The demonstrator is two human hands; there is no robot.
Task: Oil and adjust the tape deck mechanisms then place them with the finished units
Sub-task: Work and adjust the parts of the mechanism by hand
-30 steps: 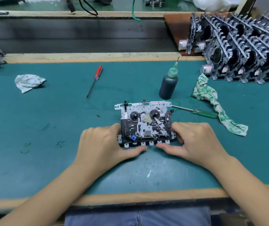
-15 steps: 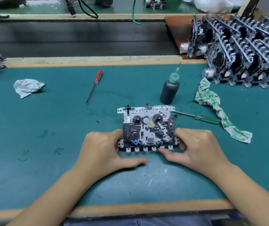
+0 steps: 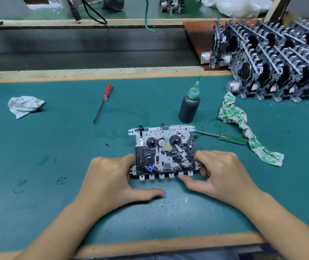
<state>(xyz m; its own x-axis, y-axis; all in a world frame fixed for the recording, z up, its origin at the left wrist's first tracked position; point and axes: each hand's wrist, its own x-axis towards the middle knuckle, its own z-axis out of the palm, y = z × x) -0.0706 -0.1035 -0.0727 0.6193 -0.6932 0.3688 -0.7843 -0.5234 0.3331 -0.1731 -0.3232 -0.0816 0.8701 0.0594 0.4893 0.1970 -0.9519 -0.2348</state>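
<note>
Green-matted desk [image 3: 56, 147] carries a tape deck mechanism [image 3: 164, 152]. Left hand [image 3: 110, 177] and right hand [image 3: 223, 173] grip its sides.

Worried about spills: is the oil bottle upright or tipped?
Upright. The oil bottle stands on its base on the mat, nozzle pointing up.

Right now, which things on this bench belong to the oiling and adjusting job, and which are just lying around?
Part of the job:
mechanism, held by left hand and right hand
oil bottle
green screwdriver
red screwdriver
finished units

Lying about:
white rag
green-stained rag
cables
</note>
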